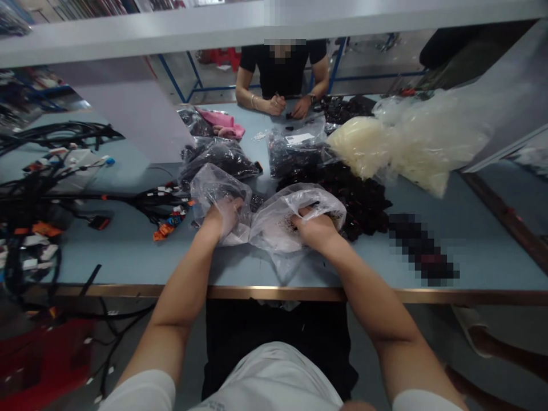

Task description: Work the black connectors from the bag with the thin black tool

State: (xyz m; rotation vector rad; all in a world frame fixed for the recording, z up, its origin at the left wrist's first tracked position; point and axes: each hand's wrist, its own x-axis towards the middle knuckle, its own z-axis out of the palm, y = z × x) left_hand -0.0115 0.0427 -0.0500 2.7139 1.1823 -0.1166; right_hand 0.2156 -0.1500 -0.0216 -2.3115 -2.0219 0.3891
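My left hand (228, 212) reaches into a clear plastic bag (205, 181) on the table, its fingers curled and blurred behind the film. What they hold, if anything, does not show. A second clear bag (274, 234) lies beside it, with many tiny dark and light pieces inside. Through this bag's mouth goes my right hand (315, 227), thumb and fingers drawn together among the pieces. Its fingertips are partly hidden. Just behind the right hand spreads a heap of small black parts (363, 202).
Bags of black parts (222, 157) and a labelled bag (295, 151) lie behind. Large bags of pale yellowish parts (363, 142) stand right. Wire harnesses (120, 198) cover the left side. A person (282, 74) sits opposite, hands on the table. A shelf edge (171, 34) crosses above.
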